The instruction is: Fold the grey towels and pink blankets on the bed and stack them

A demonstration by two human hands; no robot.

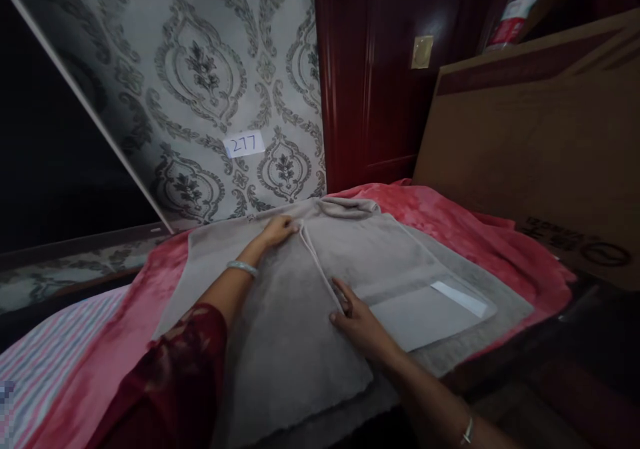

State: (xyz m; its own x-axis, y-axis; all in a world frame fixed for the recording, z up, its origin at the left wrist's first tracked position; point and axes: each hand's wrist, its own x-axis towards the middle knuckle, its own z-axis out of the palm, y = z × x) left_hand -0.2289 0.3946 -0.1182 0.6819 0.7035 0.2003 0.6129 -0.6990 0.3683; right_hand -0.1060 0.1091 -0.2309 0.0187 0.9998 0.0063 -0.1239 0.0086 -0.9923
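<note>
A grey plush cloth point(290, 342) lies spread in front of me, with a raised edge running down its middle. My left hand point(280, 230) is closed at the upper end of that edge, pinching the fabric. Lower down, my right hand point(353, 315) has its thumb and fingers around the same edge. To the right, part of the cloth lies folded, with a pale strip point(460, 299) on it. A rolled bunch of the grey fabric sits at the far end. Whether this is a garment or a blanket I cannot tell.
Under the grey cloth is a pink-red blanket point(435, 215). Striped fabric point(55, 342) lies at the left. A large cardboard box point(530, 135) stands at the right with a bottle point(515, 15) behind its top edge. A dark screen-like panel point(60, 135) and patterned wall point(210, 49) bound the far side.
</note>
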